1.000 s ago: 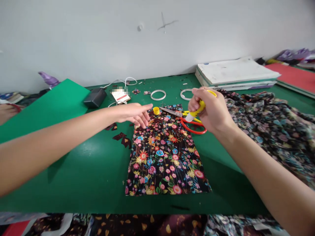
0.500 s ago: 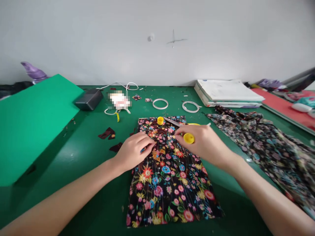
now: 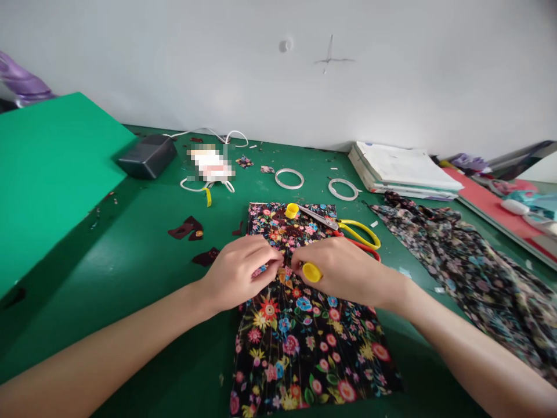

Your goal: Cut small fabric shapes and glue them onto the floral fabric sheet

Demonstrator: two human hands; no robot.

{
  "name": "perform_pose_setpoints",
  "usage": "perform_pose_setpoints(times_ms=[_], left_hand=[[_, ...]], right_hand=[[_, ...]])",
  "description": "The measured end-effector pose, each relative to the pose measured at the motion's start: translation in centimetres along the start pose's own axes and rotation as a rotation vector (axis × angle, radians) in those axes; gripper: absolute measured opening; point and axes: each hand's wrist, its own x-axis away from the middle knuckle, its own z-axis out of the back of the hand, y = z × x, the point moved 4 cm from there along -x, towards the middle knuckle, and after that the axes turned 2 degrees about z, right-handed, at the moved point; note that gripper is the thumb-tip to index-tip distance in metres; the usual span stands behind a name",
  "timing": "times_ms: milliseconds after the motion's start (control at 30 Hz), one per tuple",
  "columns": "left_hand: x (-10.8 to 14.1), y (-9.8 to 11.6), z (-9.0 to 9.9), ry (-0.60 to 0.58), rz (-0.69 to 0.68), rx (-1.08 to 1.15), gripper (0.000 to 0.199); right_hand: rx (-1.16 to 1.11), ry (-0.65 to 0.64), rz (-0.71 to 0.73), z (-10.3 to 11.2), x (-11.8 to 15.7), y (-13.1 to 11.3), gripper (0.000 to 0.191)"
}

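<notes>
A black floral cloth (image 3: 300,342) lies flat on the green table, with small dark fabric pieces (image 3: 293,231) on its upper part. My left hand (image 3: 243,270) is over its left side, thumb and fingertips pinched together; what they hold, if anything, is hidden. Close beside those fingertips, my right hand (image 3: 343,267) is closed around an object whose round yellow end (image 3: 312,272) shows; the rest is covered by the hand. Just beyond the hands stand a small yellow cap (image 3: 292,211) and scissors (image 3: 359,232) with yellow and red handles, the blades resting on the cloth.
Dark scraps (image 3: 187,228) lie to the left. Behind are two white rings (image 3: 289,179), a black box (image 3: 148,157) and a white cable. A large green board (image 3: 56,174) slopes at left. Stacked papers (image 3: 400,165) and crumpled floral fabric (image 3: 470,267) occupy the right.
My right hand has moved left and nearer me with the yellow-ended object, close to the left fingertips. The scissors' handles now show. The camera view has tilted slightly.
</notes>
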Motion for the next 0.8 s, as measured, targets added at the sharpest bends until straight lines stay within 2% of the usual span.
perform_pose_setpoints(times_ms=[133,200,267,400,500,667,800], left_hand=[[-0.4,0.2,0.1,-0.065,0.249,0.314,0.015],[-0.4,0.3,0.0,-0.092,0.293,0.385,0.017],[-0.2,0.1,0.1,-0.062,0.343,0.381,0.018],[0.6,-1.0,0.0,0.039,0.530,0.442,0.017],[0.9,-1.3,-0.1,0.072,0.572,0.483,0.014],[0.9,-1.2,-0.2,0.062,0.597,0.432,0.014],[0.9,-1.1,-0.2,0.076,0.572,0.423,0.015]], right_hand=[[-0.117,0.096,-0.005,2.3,0.0,-0.6,0.008],[-0.111,0.107,-0.017,2.6,0.1,-0.7,0.009],[-0.047,0.070,-0.041,2.0,0.3,-0.6,0.010],[0.124,-0.048,-0.078,-0.2,0.7,-0.2,0.016],[0.179,-0.060,-0.064,-0.8,0.6,0.0,0.018],[0.232,0.010,-0.005,-1.1,-0.2,0.1,0.018],[0.182,0.082,0.064,-2.0,-0.6,-0.2,0.023]])
